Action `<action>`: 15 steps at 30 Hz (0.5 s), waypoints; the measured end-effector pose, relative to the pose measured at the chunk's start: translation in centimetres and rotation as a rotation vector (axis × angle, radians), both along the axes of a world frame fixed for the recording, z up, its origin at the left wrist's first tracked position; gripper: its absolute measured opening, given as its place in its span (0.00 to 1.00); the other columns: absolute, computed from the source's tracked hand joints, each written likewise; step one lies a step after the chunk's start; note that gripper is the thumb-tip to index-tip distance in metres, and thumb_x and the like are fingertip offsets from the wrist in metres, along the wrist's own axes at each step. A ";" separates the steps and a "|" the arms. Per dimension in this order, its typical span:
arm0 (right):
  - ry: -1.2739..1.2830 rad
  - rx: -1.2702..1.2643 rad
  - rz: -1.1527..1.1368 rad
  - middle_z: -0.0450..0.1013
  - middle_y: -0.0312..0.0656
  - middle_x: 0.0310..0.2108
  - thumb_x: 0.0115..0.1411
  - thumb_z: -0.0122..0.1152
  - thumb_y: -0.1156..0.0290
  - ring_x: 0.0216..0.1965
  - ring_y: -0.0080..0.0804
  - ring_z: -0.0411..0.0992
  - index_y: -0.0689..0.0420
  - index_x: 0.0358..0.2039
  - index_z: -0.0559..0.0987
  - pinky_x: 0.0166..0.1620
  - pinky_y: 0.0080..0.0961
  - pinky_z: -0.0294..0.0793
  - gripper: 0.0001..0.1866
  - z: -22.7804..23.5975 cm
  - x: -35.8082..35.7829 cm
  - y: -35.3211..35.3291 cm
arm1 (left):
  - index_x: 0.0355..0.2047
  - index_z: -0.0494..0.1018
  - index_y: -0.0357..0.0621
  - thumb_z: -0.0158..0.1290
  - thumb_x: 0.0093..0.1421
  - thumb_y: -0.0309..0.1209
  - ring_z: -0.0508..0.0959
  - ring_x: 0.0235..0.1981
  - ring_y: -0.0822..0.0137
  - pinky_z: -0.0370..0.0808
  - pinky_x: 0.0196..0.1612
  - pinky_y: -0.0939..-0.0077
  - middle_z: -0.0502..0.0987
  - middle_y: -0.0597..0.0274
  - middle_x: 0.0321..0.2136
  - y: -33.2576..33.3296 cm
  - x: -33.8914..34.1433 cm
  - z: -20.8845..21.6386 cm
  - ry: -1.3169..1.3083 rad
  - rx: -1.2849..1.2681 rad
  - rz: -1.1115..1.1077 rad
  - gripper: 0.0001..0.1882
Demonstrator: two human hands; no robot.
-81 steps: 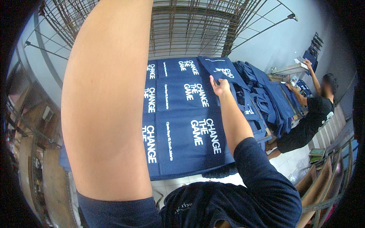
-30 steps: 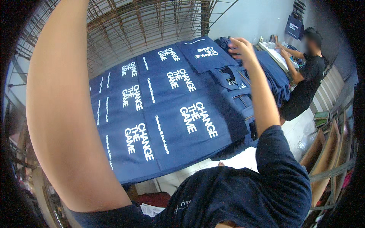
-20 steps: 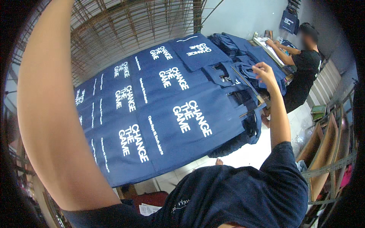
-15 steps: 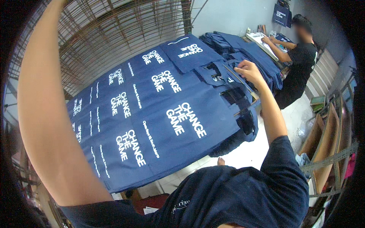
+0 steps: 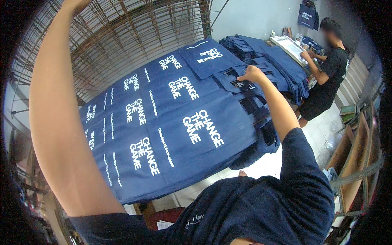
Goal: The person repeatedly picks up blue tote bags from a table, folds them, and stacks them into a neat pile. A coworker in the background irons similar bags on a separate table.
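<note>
Indoors, a person's right hand [image 5: 252,74] is hanging, fingers bent and thumb extended, over white-printed navy bags [image 5: 212,97] lying in rows; whether it is grasping anything is unclear. The left hand [image 5: 76,4] is showing only partly before a wire rack [image 5: 134,38], its grip untellable. Beyond, a co-worker [image 5: 332,77] is standing at a pale frame [image 5: 290,50].

A large brown wire rack [image 5: 139,45] stands before the pale bluish wall [image 5: 253,20], which becomes darker toward the far right. White tiles cover the floor [image 5: 320,132], and one part shines very brightly. To the right, wooden panels [image 5: 358,151] stand slanted near a grey bar [image 5: 359,174].
</note>
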State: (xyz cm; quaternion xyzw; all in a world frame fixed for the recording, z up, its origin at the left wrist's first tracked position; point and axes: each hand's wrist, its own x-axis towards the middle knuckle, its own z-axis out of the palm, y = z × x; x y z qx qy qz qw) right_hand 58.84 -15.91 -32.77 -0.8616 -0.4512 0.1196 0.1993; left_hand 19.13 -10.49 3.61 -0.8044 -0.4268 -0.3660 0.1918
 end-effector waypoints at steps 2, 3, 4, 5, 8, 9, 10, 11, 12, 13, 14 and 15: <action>0.001 0.028 -0.007 0.73 0.53 0.38 0.30 0.72 0.50 0.43 0.45 0.71 0.63 0.35 0.75 0.45 0.33 0.69 0.35 -0.5 0.6 0.6 | 0.31 0.73 0.36 0.53 0.40 0.64 0.73 0.37 0.53 0.67 0.42 0.66 0.75 0.46 0.32 0.4 -0.2 0.0 -0.001 0.026 -0.040 0.38; 0.025 0.051 -0.005 0.73 0.52 0.38 0.30 0.72 0.52 0.42 0.45 0.71 0.63 0.35 0.75 0.44 0.33 0.69 0.34 -0.8 0.8 0.8 | 0.32 0.73 0.36 0.53 0.41 0.63 0.73 0.37 0.53 0.67 0.42 0.66 0.75 0.46 0.32 0.4 -0.2 0.0 -0.002 0.039 -0.061 0.37; 0.046 0.075 -0.004 0.73 0.52 0.37 0.30 0.73 0.54 0.41 0.44 0.71 0.63 0.34 0.74 0.43 0.33 0.70 0.33 -0.9 1.1 1.0 | 0.32 0.73 0.36 0.53 0.41 0.63 0.73 0.38 0.53 0.67 0.42 0.66 0.75 0.46 0.33 0.3 -0.1 0.1 0.006 0.037 -0.020 0.37; 0.068 0.099 -0.004 0.73 0.51 0.37 0.30 0.73 0.55 0.40 0.44 0.72 0.63 0.34 0.74 0.42 0.33 0.70 0.32 -1.0 1.3 1.3 | 0.33 0.73 0.37 0.53 0.41 0.63 0.73 0.38 0.53 0.67 0.43 0.66 0.75 0.46 0.33 0.0 0.0 0.2 0.014 0.036 0.020 0.37; 0.229 0.177 -0.029 0.73 0.48 0.35 0.31 0.73 0.60 0.37 0.41 0.71 0.63 0.33 0.73 0.37 0.32 0.71 0.29 -0.7 1.8 1.8 | 0.33 0.73 0.36 0.53 0.41 0.64 0.73 0.39 0.53 0.67 0.43 0.66 0.75 0.45 0.34 0.2 0.3 0.4 0.027 0.026 0.068 0.38; 0.245 0.194 -0.022 0.72 0.48 0.34 0.31 0.73 0.61 0.37 0.40 0.71 0.63 0.34 0.73 0.36 0.32 0.71 0.29 -0.4 2.1 1.8 | 0.33 0.73 0.36 0.53 0.41 0.64 0.73 0.39 0.52 0.67 0.43 0.66 0.75 0.44 0.34 0.4 0.3 0.4 0.030 0.022 0.071 0.39; 0.267 0.207 -0.006 0.72 0.47 0.34 0.32 0.72 0.62 0.36 0.39 0.71 0.62 0.34 0.72 0.35 0.32 0.71 0.29 0.6 1.2 1.6 | 0.32 0.73 0.36 0.52 0.40 0.65 0.73 0.38 0.53 0.67 0.42 0.65 0.75 0.45 0.33 1.5 -0.1 0.6 0.031 0.081 0.067 0.39; 0.290 0.220 0.009 0.72 0.46 0.34 0.32 0.72 0.63 0.36 0.38 0.71 0.62 0.35 0.72 0.34 0.32 0.71 0.29 1.3 0.4 1.6 | 0.30 0.73 0.36 0.52 0.40 0.65 0.73 0.36 0.53 0.67 0.41 0.65 0.75 0.45 0.31 3.3 -0.9 0.8 0.033 0.140 0.063 0.38; 0.342 0.218 -0.050 0.72 0.45 0.34 0.32 0.72 0.64 0.36 0.36 0.71 0.61 0.36 0.72 0.34 0.32 0.71 0.29 1.7 0.3 1.7 | 0.28 0.73 0.36 0.52 0.40 0.66 0.73 0.35 0.53 0.67 0.40 0.65 0.75 0.46 0.30 3.7 -0.8 0.8 0.032 0.198 0.047 0.38; 0.348 0.188 -0.049 0.72 0.46 0.35 0.33 0.72 0.62 0.36 0.36 0.71 0.61 0.36 0.72 0.34 0.32 0.71 0.29 1.7 0.5 1.8 | 0.26 0.72 0.37 0.52 0.40 0.66 0.73 0.33 0.53 0.67 0.38 0.65 0.74 0.47 0.28 3.6 -0.7 0.8 0.028 0.151 0.058 0.38; 0.353 0.161 -0.048 0.72 0.47 0.36 0.34 0.71 0.60 0.37 0.37 0.71 0.60 0.37 0.72 0.35 0.33 0.71 0.29 1.8 0.7 1.9 | 0.24 0.72 0.37 0.52 0.40 0.66 0.73 0.31 0.54 0.67 0.37 0.65 0.74 0.47 0.27 2.3 -0.4 0.7 0.024 0.105 0.068 0.37; 0.358 0.134 -0.046 0.72 0.48 0.37 0.35 0.70 0.58 0.38 0.37 0.71 0.59 0.37 0.72 0.35 0.33 0.71 0.30 1.9 0.8 1.9 | 0.22 0.71 0.38 0.51 0.40 0.66 0.72 0.30 0.54 0.67 0.35 0.65 0.74 0.48 0.25 1.5 0.0 0.7 0.019 0.061 0.079 0.37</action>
